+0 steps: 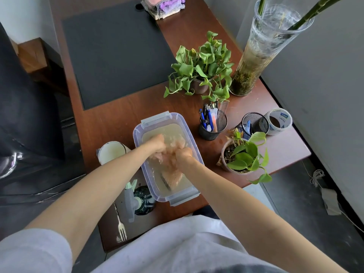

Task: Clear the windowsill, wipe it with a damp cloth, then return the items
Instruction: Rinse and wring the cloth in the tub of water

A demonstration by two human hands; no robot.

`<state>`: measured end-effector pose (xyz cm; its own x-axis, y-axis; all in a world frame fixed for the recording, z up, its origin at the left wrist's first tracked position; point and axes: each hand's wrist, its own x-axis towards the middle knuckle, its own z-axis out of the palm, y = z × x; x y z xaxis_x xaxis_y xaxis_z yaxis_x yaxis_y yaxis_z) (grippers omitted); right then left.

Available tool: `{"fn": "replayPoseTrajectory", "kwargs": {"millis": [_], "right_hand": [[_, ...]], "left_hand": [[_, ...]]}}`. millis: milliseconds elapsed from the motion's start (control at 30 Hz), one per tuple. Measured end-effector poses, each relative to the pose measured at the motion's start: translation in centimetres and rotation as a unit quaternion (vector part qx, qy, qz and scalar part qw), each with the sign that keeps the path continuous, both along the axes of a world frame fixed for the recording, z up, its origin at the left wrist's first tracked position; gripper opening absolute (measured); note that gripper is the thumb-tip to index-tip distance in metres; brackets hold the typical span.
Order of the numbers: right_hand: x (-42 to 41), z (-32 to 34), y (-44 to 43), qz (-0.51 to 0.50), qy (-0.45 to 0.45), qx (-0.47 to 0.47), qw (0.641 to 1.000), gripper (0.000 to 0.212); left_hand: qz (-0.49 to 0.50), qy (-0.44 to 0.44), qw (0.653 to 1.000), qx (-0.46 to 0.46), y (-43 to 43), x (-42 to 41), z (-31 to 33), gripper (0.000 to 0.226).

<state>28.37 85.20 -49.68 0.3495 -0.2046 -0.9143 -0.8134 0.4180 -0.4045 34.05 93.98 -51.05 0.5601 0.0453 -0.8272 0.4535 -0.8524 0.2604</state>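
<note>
A clear plastic tub [139, 133] with water in it sits on the brown desk in front of me. Inside it lies a wet pink cloth [173, 174]. My left hand [157, 143] and my right hand [184, 154] both grip the cloth, fingers curled round it, over the tub. On the desk to the right stand a leafy pot plant [202, 71], a tall glass vase [262, 50] with green stems, a mesh pen cup [212, 125], a second mesh cup [254, 123], a tape roll [277, 121] and a small pot plant [242, 156].
A white mug [110, 152], a dark spray bottle [139, 200] and a fork [120, 225] lie left of and below the tub. A black mat [118, 54] covers the desk's far part, with folded cloths [165, 6] at the back. A grey wall rises at right.
</note>
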Motion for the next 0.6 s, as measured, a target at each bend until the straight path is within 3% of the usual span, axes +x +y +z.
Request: {"fn": "replayPoseTrajectory", "kwargs": {"millis": [67,133,200,367,467,600], "right_hand": [[-0.5,-0.2,0.0,0.019,-0.021,-0.016,0.999,0.038],[-1.1,-0.3,0.0,0.114,-0.018,-0.042,0.992,0.043],[-0.9,-0.3,0.1,0.097,-0.003,-0.042,0.994,0.041],[-0.4,-0.3,1.1,0.175,-0.055,-0.056,0.981,0.027],[-0.1,0.6,1.0,0.205,-0.065,-0.054,0.975,0.027],[-0.2,0.2,-0.6,0.217,-0.044,-0.056,0.974,0.025]], "left_hand": [[0.121,-0.064,0.991,0.006,-0.8,-0.1,-0.6,0.024],[0.1,-0.136,0.985,0.042,-0.7,0.4,-1.0,0.024],[0.064,-0.179,0.98,0.063,-0.2,0.6,-1.2,0.024],[0.116,-0.226,0.966,0.041,0.1,0.9,-1.9,0.033],[0.137,-0.228,0.963,0.035,-0.2,-0.1,-1.6,0.04],[0.102,-0.153,0.983,0.011,0.2,0.3,-0.9,0.037]]}}
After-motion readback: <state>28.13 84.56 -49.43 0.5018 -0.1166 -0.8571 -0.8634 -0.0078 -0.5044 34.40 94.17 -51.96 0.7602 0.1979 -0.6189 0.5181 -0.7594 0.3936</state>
